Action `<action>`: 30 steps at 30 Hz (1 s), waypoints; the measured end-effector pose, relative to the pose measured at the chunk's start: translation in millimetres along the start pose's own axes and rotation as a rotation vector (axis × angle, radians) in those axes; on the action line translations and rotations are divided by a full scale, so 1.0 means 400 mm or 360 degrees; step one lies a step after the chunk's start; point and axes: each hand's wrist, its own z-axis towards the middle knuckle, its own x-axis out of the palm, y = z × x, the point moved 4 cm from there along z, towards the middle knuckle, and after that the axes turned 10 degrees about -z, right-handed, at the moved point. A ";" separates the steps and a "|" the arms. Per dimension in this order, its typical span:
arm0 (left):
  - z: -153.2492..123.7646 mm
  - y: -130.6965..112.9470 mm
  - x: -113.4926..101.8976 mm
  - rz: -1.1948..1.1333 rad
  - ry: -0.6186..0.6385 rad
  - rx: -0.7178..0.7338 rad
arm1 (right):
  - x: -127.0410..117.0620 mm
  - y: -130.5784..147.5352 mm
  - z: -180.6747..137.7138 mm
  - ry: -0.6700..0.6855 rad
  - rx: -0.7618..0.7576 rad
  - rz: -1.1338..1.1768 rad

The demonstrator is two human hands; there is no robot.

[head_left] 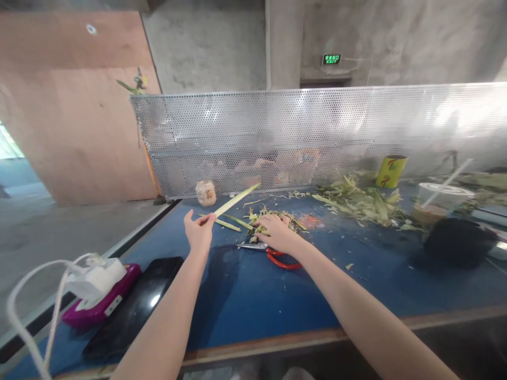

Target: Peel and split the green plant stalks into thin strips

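My left hand (199,232) is closed, pinching a long pale green leaf strip (238,199) between thumb and fingers. The strip points up and to the right, above the blue tabletop. Over a pile of small green scraps (253,217) lies my right hand (275,228), fingers spread and palm down; what is under the palm is hidden. Just below that hand rest scissors (283,259) with red handles, their blades pointing left. Two narrow green strips (228,226) lie on the table between my hands.
A pale woven cup-like object (206,193) stands at the back left. To the right are a heap of leaf strips (360,200), a yellow can (391,171), and a plastic cup with a straw (439,198). A phone (134,306) and purple power strip (103,303) lie left.
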 end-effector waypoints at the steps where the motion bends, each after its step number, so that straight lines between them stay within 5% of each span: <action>1: -0.003 -0.008 0.003 -0.0066 0.0001 0.0022 | -0.002 -0.002 0.003 -0.0022 0.0051 0.0114; 4: -0.027 -0.047 0.014 -0.0215 0.0050 0.0193 | -0.005 -0.013 0.015 -0.0060 0.0279 0.0724; 7: -0.069 -0.103 0.026 -0.0175 0.0213 0.0683 | -0.007 -0.027 0.026 -0.0097 0.0458 0.1273; 11: -0.116 -0.135 0.043 0.0064 0.0431 0.1185 | -0.003 -0.060 0.029 -0.0199 0.0692 0.1661; 16: -0.149 -0.134 0.074 0.0383 0.0828 0.1483 | 0.007 -0.076 0.025 -0.0283 0.0821 0.1973; 21: -0.185 -0.142 0.098 0.0361 0.1097 0.1412 | 0.003 -0.070 0.026 -0.0342 0.0796 0.1957; 26: -0.180 -0.139 0.097 0.0037 0.0947 0.1071 | -0.006 -0.060 0.027 -0.0329 0.0678 0.1894; 30: -0.164 -0.109 0.112 -0.0169 0.1021 0.0666 | -0.007 -0.050 0.029 -0.0284 0.0598 0.1796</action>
